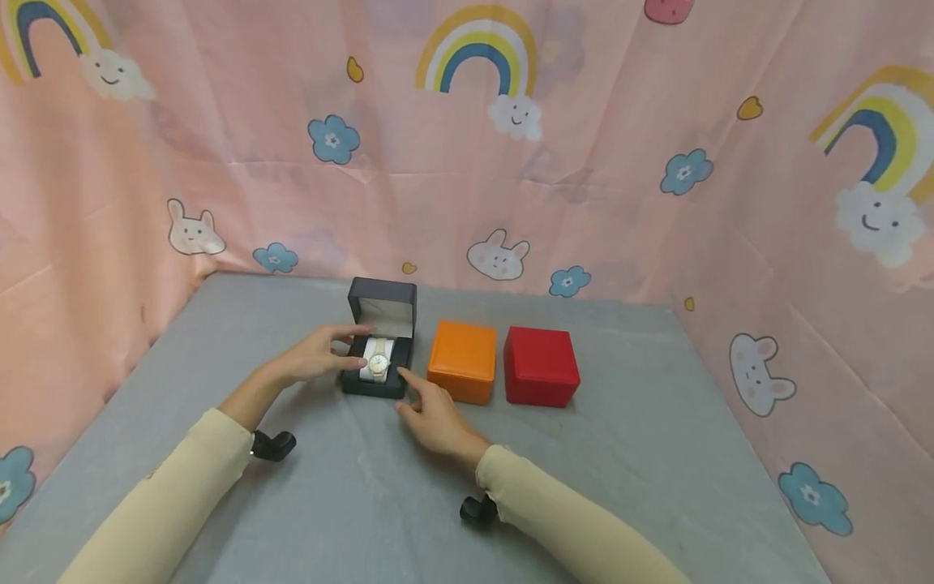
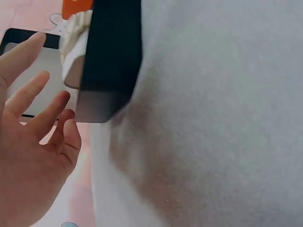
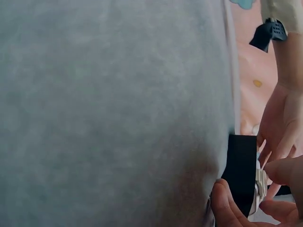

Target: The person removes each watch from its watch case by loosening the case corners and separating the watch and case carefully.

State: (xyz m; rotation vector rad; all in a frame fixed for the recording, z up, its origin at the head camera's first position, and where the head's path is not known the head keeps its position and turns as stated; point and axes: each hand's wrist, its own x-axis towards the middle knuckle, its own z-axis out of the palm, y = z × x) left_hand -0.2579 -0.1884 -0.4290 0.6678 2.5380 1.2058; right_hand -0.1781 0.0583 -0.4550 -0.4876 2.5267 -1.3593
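Open watch box between two loosely spread hands, its raised lid and proud-sitting watch the likely weak points

On the grey tabletop (image 1: 379, 503), the dark box (image 1: 368, 391) stands left of the orange box (image 1: 463, 357) and red box (image 1: 541, 365). A sideways push could slide it into the orange one, just beside it. Its lid (image 1: 383, 289) stands raised at the back; a knock from the left fingers might swing it down onto them.

The left hand (image 1: 314, 355) has thumb and fingers apart, at the box's left side, pinching nothing visible. The right hand (image 1: 438, 422) is also spread, round the near right corner; whether it presses there, I cannot tell. With so light a hold, lifting the cushion (image 2: 75, 73) could bring the base up too.

The box faces the person, hinge away. On the cushion inside, the watch (image 1: 379, 364) lies dial up, its strap's long axis running from the near edge toward the lid. It sits above the rim, so a stray fingertip could catch it.
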